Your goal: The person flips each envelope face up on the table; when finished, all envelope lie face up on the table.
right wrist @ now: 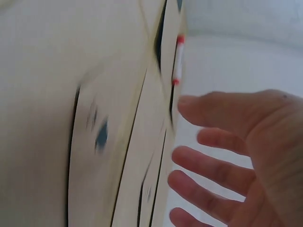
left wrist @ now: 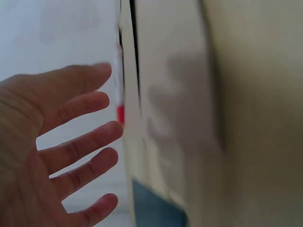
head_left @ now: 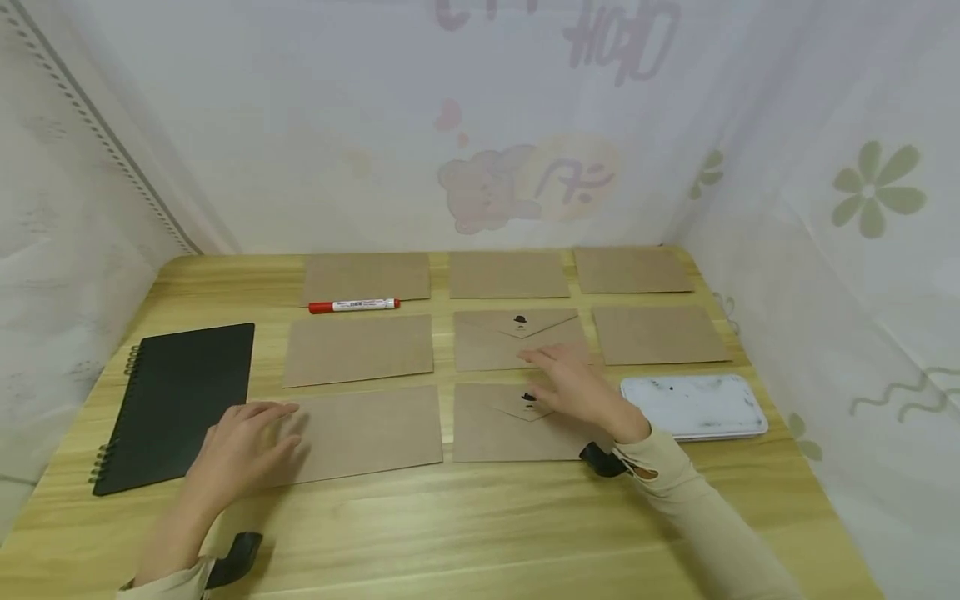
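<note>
My left hand (head_left: pixel 236 454) hovers over the left end of a plain brown envelope (head_left: pixel 367 433) in the front row. Its fingers are spread and hold nothing, as the left wrist view also shows, with a shadow falling on the paper. My right hand (head_left: pixel 577 387) is above two envelopes in the middle column, the front one (head_left: pixel 491 437) and the one behind it (head_left: pixel 480 350). Both lie flap side up, with a small black hat print. Nothing is between the right fingers (right wrist: pixel 208 165), which are loosely extended in the right wrist view.
Several more envelopes lie plain side up in rows behind. A red-and-white marker (head_left: pixel 356 306) rests along the front edge of the back-left envelope (head_left: pixel 367 275). A black spiral notebook (head_left: pixel 187 392) is at the left, a smudged white case (head_left: pixel 693 406) at the right. Printed cloth surrounds the table.
</note>
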A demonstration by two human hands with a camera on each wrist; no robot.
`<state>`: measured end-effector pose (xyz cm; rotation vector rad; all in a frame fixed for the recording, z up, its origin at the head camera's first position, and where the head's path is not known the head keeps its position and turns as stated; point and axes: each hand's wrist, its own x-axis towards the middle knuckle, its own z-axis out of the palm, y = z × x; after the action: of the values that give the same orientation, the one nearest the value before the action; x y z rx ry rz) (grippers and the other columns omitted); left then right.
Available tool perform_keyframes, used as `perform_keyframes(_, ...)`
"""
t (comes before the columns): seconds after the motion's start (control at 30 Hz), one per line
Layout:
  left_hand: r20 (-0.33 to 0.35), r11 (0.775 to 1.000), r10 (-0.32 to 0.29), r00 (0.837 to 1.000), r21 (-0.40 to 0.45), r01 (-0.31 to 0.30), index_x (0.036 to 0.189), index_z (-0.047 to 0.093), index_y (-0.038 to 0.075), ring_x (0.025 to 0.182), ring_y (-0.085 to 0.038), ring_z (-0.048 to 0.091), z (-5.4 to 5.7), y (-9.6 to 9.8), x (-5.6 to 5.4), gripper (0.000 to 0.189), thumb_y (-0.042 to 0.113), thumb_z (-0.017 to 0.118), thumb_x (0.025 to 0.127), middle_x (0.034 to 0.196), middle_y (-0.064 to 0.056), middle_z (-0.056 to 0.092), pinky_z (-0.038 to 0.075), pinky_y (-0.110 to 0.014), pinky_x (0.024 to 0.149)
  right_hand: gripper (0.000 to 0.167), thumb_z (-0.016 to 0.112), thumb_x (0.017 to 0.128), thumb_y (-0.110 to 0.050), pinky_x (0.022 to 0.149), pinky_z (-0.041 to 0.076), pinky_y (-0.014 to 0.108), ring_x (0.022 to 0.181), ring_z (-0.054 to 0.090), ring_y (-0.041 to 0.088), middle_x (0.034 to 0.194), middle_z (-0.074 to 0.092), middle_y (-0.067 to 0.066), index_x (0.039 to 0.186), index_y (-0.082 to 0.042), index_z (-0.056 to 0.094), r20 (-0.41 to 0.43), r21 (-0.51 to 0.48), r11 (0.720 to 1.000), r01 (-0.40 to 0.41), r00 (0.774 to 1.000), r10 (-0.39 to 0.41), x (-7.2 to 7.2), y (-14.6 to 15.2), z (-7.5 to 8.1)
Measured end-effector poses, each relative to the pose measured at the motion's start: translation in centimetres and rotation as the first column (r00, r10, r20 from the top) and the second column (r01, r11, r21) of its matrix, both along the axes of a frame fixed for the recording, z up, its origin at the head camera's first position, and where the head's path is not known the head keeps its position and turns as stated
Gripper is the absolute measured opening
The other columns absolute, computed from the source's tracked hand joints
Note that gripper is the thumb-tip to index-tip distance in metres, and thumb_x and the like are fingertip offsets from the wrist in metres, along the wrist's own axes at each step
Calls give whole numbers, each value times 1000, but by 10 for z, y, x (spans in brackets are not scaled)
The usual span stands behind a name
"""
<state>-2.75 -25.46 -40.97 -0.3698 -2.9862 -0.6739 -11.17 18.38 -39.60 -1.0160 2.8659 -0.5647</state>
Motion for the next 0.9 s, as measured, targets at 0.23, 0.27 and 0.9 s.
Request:
perform_keyframes(0.23, 45, 992, 51, 998, 116, -56, 112, 63, -2, 106, -52, 42, -24, -24, 34, 53, 24, 82, 70, 118, -30, 51, 33, -64, 81, 45, 69, 84, -21, 99, 35, 40, 117, 46, 26, 124, 54, 10, 125, -6, 56, 85, 39, 986, -159, 984, 156, 22, -43, -2)
perform_keyframes(0.27, 50, 988, 54, 997, 142, -61, 113, 62, -1, 108, -52, 41, -27, -24, 36, 53, 24, 82, 70, 120, -30, 50, 33, -64, 82, 46, 70, 84, -22, 100, 34, 39, 118, 45, 25, 125, 53, 9, 125, -7, 57, 97, 40, 984, -174, 981, 169, 24, -50, -1)
perform_keyframes(0.9, 87, 924, 89, 992, 365, -115, 132, 52, 8, 137, -8, 16, -49, -6, 45, 64, 24, 79, 75, 146, -16, 33, 10, -13, 102, 71, 80, 73, -32, 107, 18, 48, 137, 18, 31, 138, 42, 0, 135, -15, 50, 168, 268, 929, -256, 962, 216, 32, -129, -17)
